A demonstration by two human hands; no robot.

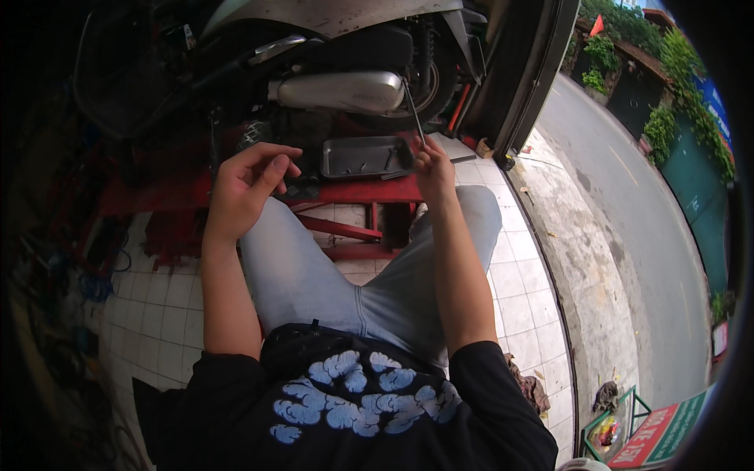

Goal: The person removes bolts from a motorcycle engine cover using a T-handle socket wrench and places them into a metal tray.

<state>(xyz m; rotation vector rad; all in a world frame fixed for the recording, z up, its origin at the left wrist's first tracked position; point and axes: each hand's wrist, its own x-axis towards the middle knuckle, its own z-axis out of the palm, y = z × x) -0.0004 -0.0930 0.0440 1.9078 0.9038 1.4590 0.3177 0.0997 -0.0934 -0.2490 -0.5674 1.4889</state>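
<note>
My right hand (434, 167) is closed round the handle of a T-handle wrench (416, 112). The wrench's long thin shaft rises to the rear end of the silver side cover (342, 91) on a motorbike; whether its tip sits on a fastener is too small to tell. Bars stick out on both sides of my fist. To the left, my left hand (250, 188) hovers above my thigh, fingers loosely bent and apart, nothing visible in it. Between the hands, a dark metal tray (365, 159) holds several small bolts or similar parts.
A red lift platform (353, 191) carries the motorbike and the tray, close to my knees. The rear wheel (444, 90) stands near the door frame (542, 71). White floor tiles (522, 306) lie around me. At right, the pavement (585, 259) borders a road.
</note>
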